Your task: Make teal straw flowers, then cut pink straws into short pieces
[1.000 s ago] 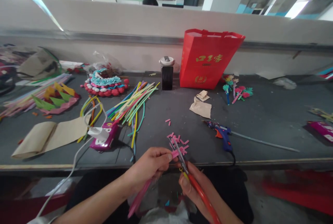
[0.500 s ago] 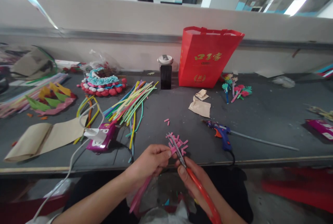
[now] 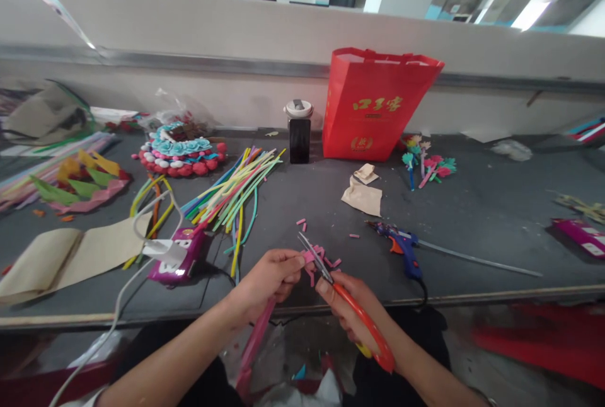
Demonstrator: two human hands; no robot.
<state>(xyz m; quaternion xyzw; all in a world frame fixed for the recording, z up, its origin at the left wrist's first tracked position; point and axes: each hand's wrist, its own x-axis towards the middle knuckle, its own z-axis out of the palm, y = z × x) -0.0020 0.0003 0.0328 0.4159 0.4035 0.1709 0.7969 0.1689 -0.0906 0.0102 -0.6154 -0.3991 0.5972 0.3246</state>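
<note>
Pinched in my left hand (image 3: 274,275) is a bundle of pink strips (image 3: 258,338), whose long ends hang below the table edge. Their short ends stick out past my fingertips, between the blades of the scissors (image 3: 350,300). My right hand (image 3: 359,309) is closed round the orange handles, with the blades pointing up and left. Several short pink pieces (image 3: 303,223) lie on the table around and beneath the blades. One loose pink piece (image 3: 354,235) rests farther right, near a blue glue gun (image 3: 401,244).
Colourful strips (image 3: 241,189) lie left of centre, beside a purple power strip (image 3: 182,262) with a white plug and cable. A red bag (image 3: 378,111) and a dark bottle (image 3: 299,136) stand at the back. Paper flowers (image 3: 428,164) and brown paper scraps (image 3: 363,196) lie to the right.
Both hands have shifted slightly, the scissors' handles now swung more to the right. Another cut pink piece has appeared on the table toward the glue gun.
</note>
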